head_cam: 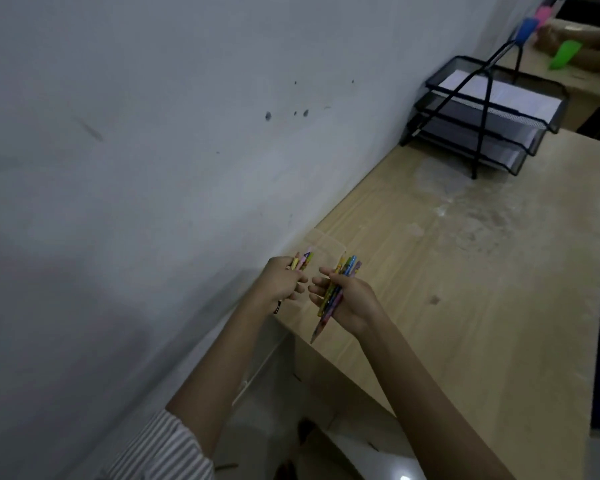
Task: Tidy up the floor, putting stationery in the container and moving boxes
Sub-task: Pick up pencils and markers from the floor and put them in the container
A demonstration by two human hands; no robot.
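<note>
Dimness and blur made a faint transparent shape [328,242] just beyond the hands impossible to identify, and the print on the barrels unreadable. The left hand [284,280] gripped a small bunch of pencils [303,260], fingers curled round them, with the ends poking up past the knuckles. The right hand [347,303] held a larger bundle of pencils [340,285] in yellow, blue and pink, fingers [321,282] wrapped round the middle and one sharpened point hanging lowest. Both hands hovered over the near corner of the tabletop [465,306], close beside the wall [153,133]. Bare wood stretched away to a stacked mesh tray [492,116] at the far end.
</note>
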